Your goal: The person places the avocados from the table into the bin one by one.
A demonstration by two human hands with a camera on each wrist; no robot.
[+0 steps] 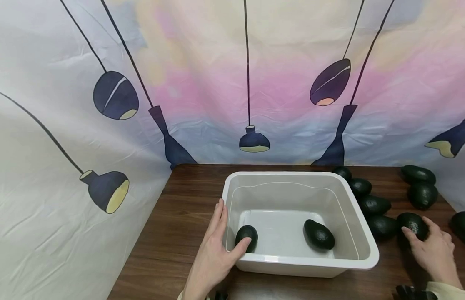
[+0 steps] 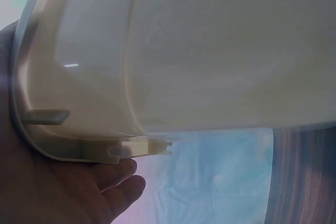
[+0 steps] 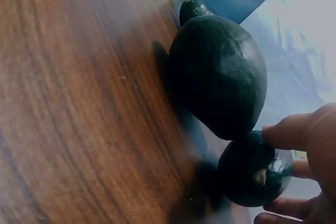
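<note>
A white plastic bin (image 1: 292, 260) stands on the table with an avocado (image 1: 318, 235) at its right inside and another avocado (image 1: 247, 237) in its near left corner. My left hand (image 1: 215, 250) rests on that corner, fingers straight along the left rim and thumb stretched over the front rim. In the left wrist view the bin's outer wall (image 2: 220, 56) fills most of the picture, with fingertips (image 2: 128, 190) just below the rim. To the right of the bin, my right hand (image 1: 435, 248) grips an avocado (image 1: 412, 223) between thumb and fingers; the right wrist view shows this avocado (image 3: 252, 174) from its stem end.
Several loose avocados, one of them a near avocado (image 1: 382, 227), line the bin's right side. Two more, including a round avocado (image 1: 422, 195), lie at the back right, and another avocado (image 1: 463, 227) at the right edge. A printed cloth (image 1: 217, 83) hangs behind the wooden table (image 1: 172, 225).
</note>
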